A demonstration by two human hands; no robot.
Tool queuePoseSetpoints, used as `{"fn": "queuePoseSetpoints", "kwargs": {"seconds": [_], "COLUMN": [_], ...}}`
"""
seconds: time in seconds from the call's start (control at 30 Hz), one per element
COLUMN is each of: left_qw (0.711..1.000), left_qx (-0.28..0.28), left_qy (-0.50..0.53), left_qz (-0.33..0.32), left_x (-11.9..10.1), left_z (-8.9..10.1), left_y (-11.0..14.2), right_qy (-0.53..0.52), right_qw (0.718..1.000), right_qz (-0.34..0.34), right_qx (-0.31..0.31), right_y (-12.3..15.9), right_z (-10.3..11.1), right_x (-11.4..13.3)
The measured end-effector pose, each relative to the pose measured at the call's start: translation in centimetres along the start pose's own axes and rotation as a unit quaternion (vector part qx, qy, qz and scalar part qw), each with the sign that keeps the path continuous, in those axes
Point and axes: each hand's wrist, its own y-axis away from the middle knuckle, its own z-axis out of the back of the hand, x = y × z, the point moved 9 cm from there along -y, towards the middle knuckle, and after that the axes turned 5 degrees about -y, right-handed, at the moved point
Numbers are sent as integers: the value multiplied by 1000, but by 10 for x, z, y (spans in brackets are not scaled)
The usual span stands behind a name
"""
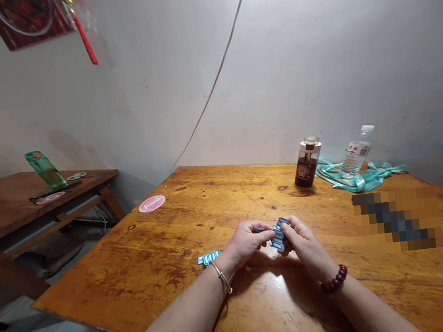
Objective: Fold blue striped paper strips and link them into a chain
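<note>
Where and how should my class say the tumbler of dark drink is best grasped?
Probably around the tumbler at mid-body, coming from its left: it stands upright, its body looks roughly cylindrical, and turquoise ribbon lies close on its right.

So your bare left forearm (179,320) slants up from the bottom left and your bare right forearm (375,305) from the bottom right, both angled inward. Your left hand (249,240) has its thumb and index fingertips pinched together, aimed right at your right hand (304,243). That one's curled in a grip, thumb pressing down over bent fingers. Fingertips are super close, wrists way wider apart, kinda like an upside-down V.
</note>
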Motion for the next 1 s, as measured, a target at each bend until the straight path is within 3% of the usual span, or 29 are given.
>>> {"fn": "queuePoseSetpoints", "kwargs": {"seconds": [0.3,0.57,0.87,1.0], "left_qw": [1000,1000,1000,1000], "left_qx": [-6,-7,6,-1], "left_qy": [-13,7,-23,9], "left_qz": [-4,-2,-15,-7], "left_x": [0,5,5,4], "left_z": [1,-1,-3,-1], "left_y": [0,-1,-3,-1], "right_qy": [11,8,30,-26], "right_qw": [1000,996,997,997], "right_qz": [-12,11,9,-1], "right_qx": [0,-91,-75,-76], "right_y": [0,-1,0,-2], "right_z": [1,21,20,22], "right_x": [-3,3,3,0]}}
